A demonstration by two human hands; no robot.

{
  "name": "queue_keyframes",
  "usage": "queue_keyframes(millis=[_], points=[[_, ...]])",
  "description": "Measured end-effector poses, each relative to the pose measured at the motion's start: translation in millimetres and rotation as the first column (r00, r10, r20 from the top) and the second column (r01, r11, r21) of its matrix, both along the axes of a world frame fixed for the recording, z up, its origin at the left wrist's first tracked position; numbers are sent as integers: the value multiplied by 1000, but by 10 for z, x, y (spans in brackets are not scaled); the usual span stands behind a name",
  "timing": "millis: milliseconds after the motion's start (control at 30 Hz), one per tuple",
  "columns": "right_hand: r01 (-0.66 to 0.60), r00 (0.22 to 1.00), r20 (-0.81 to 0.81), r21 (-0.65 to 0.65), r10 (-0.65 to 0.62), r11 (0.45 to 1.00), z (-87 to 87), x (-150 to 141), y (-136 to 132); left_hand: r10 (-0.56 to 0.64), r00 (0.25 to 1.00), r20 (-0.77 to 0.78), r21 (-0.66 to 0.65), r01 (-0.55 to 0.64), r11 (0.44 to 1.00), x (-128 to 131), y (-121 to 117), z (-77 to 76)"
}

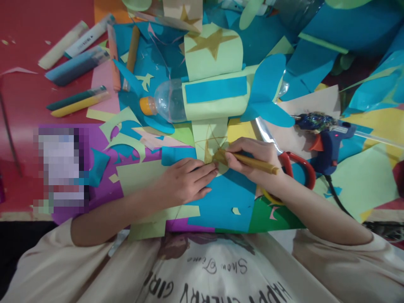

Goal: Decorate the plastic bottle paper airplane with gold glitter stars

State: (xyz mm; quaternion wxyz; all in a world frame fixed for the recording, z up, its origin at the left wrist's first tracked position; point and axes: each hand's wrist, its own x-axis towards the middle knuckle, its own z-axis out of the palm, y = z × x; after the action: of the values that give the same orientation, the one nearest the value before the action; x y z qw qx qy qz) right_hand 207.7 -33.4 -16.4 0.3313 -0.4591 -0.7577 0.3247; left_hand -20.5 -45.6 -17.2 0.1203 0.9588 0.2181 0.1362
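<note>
A clear plastic bottle with an orange cap lies on its side, wrapped in pale green paper with a blue strip. Pale green paper wings stick out from it. The far wing bears a filled brown-gold star; the near wing has a star outline, partly coloured. My right hand grips a brown-gold marker, its tip on the near wing's star. Stretched out flat, the fingers of my left hand press on that wing's lower edge. Blue paper tail fins stand at the bottle's right end.
Red-handled scissors lie beside my right wrist. Right of them is a blue glue gun with a cord. Several markers lie at the upper left, above a blurred-out phone-like object. Coloured paper scraps surround the bottle.
</note>
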Motion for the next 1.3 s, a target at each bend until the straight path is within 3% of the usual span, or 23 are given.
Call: queue_keyframes(millis=[133, 333, 467, 533, 633, 700, 800, 1133, 1300], points=[[-86, 995, -42, -14, 86, 996, -15, -6, -25, 0, 999, -36, -22, 0, 1000, -10, -8, -8], [46, 999, -17, 20, -45, 999, -25, 8, 7, -2, 1000, -21, -14, 1, 1000, -4, 1, 7], [-78, 995, -59, -54, 74, 996, 15, 5, -12, 0, 999, -36, -14, -1, 1000, -8, -5, -5], [-32, 995, -102, -109, 20, 994, 52, 13, -24, -2, 999, -44, -15, 1, 1000, -13, -8, -13], [144, 968, -175, -192, -178, 971, 90, 37, -19, -14, 998, -59, -13, 13, 1000, -17, -6, -15], [177, 957, -185, -238, -223, 955, 88, 50, -6, -25, 998, -49, 2, 25, 1000, -15, -2, -12], [131, 975, -142, -264, -173, 956, 63, 57, 11, -25, 999, -35, 28, 26, 999, -10, 1, -8], [111, 991, -61, -169, -123, 979, 19, 51, 17, -17, 1000, -18, 56, 18, 998, 5, 10, 13], [11, 998, -60, -212, -24, 977, 44, 49, 18, -18, 1000, -12, 55, 19, 998, 4, 7, 22]])
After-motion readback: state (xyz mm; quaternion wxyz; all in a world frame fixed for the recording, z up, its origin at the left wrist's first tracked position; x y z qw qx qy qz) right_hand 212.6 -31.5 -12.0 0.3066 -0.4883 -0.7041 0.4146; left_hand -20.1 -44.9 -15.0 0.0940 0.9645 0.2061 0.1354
